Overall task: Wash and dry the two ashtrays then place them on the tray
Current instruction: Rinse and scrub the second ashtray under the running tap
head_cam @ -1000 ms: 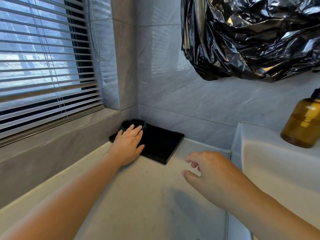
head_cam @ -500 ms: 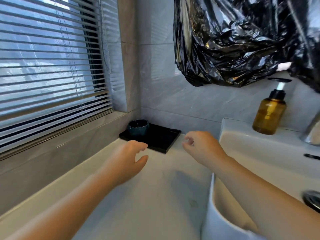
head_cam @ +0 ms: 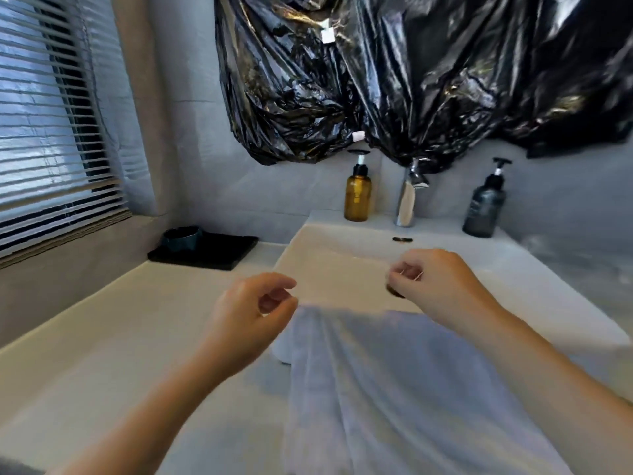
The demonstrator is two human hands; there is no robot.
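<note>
Ashtray [head_cam: 181, 237] one, a dark little bowl, stands on the back left corner of the black tray [head_cam: 226, 250] at the left middle of the frame, well apart from both hands. I see no second one for certain. A dark shape [head_cam: 395, 293] peeps out under the right hand [head_cam: 435, 286] low in the basin [head_cam: 342, 269], but it may only be the drain.

The left hand [head_cam: 246, 320] hovers at centre frame over the counter edge, fingers loosely curled, thumb near the forefinger, holding nothing. The right hand hangs over the basin with its fingers drawn in toward the thumb, and I cannot tell whether they pinch anything.

A pale towel [head_cam: 394, 389] drapes over the basin's near rim, filling the lower middle. My guess is that the step now is going for the second ashtray. To do that well, I'd lift it with a full grip around the wall, wash it beneath the tap [head_cam: 409, 197] at upper centre, and keep the towel clear of the water so it stays fit for drying.
</note>
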